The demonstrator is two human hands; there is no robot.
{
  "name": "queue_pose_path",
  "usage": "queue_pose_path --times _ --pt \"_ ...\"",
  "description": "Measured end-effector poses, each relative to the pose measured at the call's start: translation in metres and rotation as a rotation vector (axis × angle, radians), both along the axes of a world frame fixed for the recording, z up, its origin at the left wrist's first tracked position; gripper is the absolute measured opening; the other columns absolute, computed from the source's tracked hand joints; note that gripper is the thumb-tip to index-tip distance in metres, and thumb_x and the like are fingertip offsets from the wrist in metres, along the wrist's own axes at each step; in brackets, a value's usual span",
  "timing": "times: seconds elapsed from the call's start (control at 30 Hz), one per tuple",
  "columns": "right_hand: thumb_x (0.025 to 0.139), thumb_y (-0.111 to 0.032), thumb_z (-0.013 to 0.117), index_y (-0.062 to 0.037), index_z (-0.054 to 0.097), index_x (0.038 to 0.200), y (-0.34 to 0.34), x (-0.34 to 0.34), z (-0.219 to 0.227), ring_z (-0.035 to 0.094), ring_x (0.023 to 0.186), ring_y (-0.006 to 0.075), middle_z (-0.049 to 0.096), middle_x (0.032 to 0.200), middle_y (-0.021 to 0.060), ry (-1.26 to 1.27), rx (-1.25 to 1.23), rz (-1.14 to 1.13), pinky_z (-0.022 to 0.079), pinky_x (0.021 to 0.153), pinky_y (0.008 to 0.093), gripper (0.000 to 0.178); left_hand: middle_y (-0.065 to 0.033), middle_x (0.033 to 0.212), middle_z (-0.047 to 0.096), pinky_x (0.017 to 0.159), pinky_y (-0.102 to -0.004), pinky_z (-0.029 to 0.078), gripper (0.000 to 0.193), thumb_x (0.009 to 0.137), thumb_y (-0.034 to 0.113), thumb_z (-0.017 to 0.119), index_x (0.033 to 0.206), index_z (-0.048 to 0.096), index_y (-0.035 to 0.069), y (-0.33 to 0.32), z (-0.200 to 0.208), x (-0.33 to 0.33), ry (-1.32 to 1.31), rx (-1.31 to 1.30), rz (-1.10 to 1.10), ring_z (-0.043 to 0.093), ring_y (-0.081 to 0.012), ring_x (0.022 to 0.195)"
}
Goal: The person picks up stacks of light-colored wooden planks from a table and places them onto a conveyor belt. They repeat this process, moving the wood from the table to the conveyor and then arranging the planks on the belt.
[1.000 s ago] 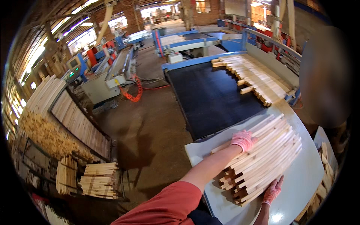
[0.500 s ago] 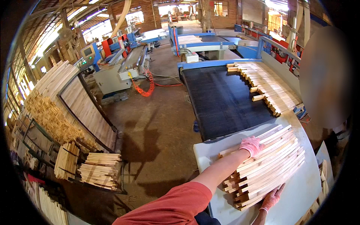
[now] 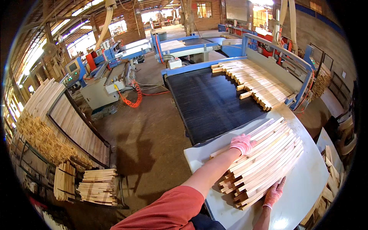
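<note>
Head view: my left hand (image 3: 242, 143) in a pink knit glove lies flat on top of the slat stack (image 3: 264, 161), palm down, grip loose, pressing not grasping. My right hand (image 3: 274, 193), same pink glove, has its fingers spread against the stack's near-right side at the slat ends; grip released there too, nothing clenched.

The stack is pale sawn wood, thin straight strips with square ends, several layers deep. Near ends are stepped and uneven, the top layer fanned slightly. It sits on the tabletop (image 3: 306, 191), a smooth, light grey, slightly glossy sheet with a rounded far edge.

Just beyond the tabletop is the conveyor belt (image 3: 209, 103), flat, black, matte and ribbed, in a blue steel frame. More slats (image 3: 255, 82) lie side by side along its far-right edge against the blue rail, a few skewed.

To my left is a dusty brown floor (image 3: 149, 149) carrying my shadow. Bundled slats (image 3: 97, 186) are tied in blocks at lower left, with long racks of strips (image 3: 65, 122) leaning beside them. An orange coiled hose (image 3: 132, 100) runs to a grey-blue machine (image 3: 105, 86). Scrap offcuts (image 3: 326, 191) sit in a bin right of the tabletop.

Nothing stands between my hands and the stack.
</note>
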State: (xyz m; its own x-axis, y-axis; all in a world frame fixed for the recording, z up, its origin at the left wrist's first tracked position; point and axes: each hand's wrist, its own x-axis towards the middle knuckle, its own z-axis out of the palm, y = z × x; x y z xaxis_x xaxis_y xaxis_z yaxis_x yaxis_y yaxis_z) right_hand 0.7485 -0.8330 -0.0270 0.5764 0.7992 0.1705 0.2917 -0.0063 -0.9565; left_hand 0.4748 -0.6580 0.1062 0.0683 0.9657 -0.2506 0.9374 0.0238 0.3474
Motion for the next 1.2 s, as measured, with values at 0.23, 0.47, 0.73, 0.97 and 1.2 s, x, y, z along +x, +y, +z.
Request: queue_pose_path --times 0.23,0.47,0.73,0.97,1.2 --pt "0.110 -0.026 0.056 -0.0060 0.042 0.161 -0.003 -0.002 0.012 0.061 0.127 0.0213 0.062 0.148 0.0205 0.060 -0.075 0.031 0.047 0.110 0.0346 0.057 -0.0189 0.151 0.056 0.112 -0.0483 0.047 0.073 0.104 0.067 0.041 0.150 0.055 0.012 0.003 -0.011 0.001 0.012 0.067 0.013 0.058 -0.0356 0.136" --pt "0.108 -0.015 0.055 -0.0078 0.038 0.164 0.001 0.003 -0.005 0.065 0.113 0.0158 0.070 0.136 0.0189 -0.045 -0.009 -0.006 0.054 0.099 0.0320 0.058 -0.0197 0.153 0.054 0.116 -0.0484 0.044 0.074 0.104 0.066 0.042 0.154 0.052 0.012 0.002 -0.012 0.002 -0.008 0.080 0.013 0.055 -0.0358 0.140" --pt "0.107 -0.013 0.055 -0.0094 0.038 0.164 0.002 0.004 -0.009 0.066 0.108 0.0157 0.073 0.130 0.0183 -0.024 -0.003 -0.005 0.054 0.096 0.0319 0.059 -0.0193 0.154 0.054 0.116 -0.0486 0.043 0.074 0.104 0.066 0.042 0.153 0.053 0.012 0.002 -0.011 0.001 -0.001 0.067 0.021 0.054 -0.0355 0.141" --pt "0.108 -0.015 0.056 -0.0098 0.039 0.164 0.003 0.001 -0.004 0.066 0.105 0.0149 0.074 0.127 0.0176 0.004 -0.038 -0.006 0.055 0.094 0.0312 0.059 -0.0191 0.154 0.053 0.117 -0.0488 0.042 0.074 0.103 0.067 0.043 0.152 0.053 0.012 0.002 -0.002 0.000 -0.015 0.019 0.017 0.053 -0.0354 0.141" --pt "0.109 -0.016 0.055 -0.0072 0.038 0.163 0.001 -0.004 -0.001 0.064 0.110 0.0144 0.072 0.131 0.0162 -0.030 -0.002 0.013 0.053 0.098 0.0296 0.058 -0.0185 0.156 0.051 0.117 -0.0510 0.042 0.075 0.103 0.067 0.042 0.154 0.051 0.012 0.001 -0.011 -0.004 -0.005 0.043 0.035 0.053 -0.0356 0.142"
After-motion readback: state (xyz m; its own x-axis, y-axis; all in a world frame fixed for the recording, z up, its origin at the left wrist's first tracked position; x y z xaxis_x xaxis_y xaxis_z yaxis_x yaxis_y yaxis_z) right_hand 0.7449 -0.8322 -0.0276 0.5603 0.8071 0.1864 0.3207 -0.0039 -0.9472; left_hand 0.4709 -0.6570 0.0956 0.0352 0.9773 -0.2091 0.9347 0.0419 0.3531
